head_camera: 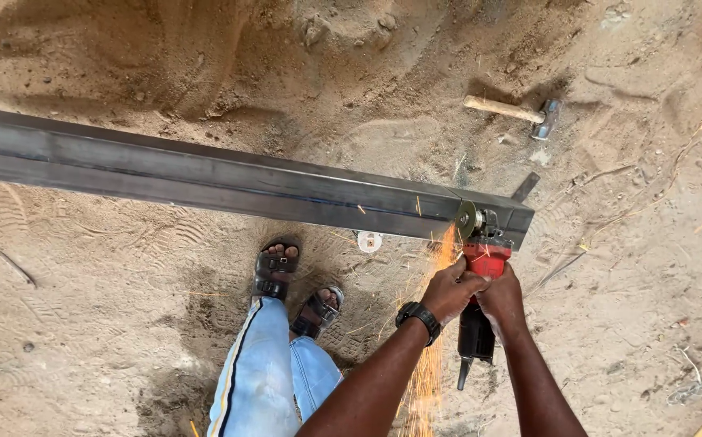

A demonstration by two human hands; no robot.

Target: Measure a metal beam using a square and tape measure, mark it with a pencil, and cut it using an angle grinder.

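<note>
Presently, as laid out on the sandy ground:

- Angle grinder (pixel 479 267): red body with black rear handle, held near-vertical below the steel, disc (pixel 468 219) edge-on against the tube close to its right end; orange sparks (pixel 440 267) fall down and toward the person, so the wheel appears to be biting.
- Left hand (pixel 450 290): fingers curled tight around the red body just behind the disc, wrist wearing a black watch (pixel 417 316); placed forward, likely to steady the head of the tool.
- Right hand (pixel 502 298): wrapped closed around the body lower down, beside the left and touching it; the two-handed hold suits a tool that kicks.
- Rectangular steel tube (pixel 205 174): long, dark, running from the left edge to just past the disc, seemingly raised off the sand; its support is not visible.
- Hammer (pixel 513 112): wooden handle, metal head, lying flat on the sand beyond the tube, well apart from both hands.
- Sandalled feet (pixel 294 291): black sandals, light blue trousers, set back from the tube on the person's side, left of the spark stream.
- Small white round object (pixel 369 240): on the sand under the tube; kind unclear.
</note>
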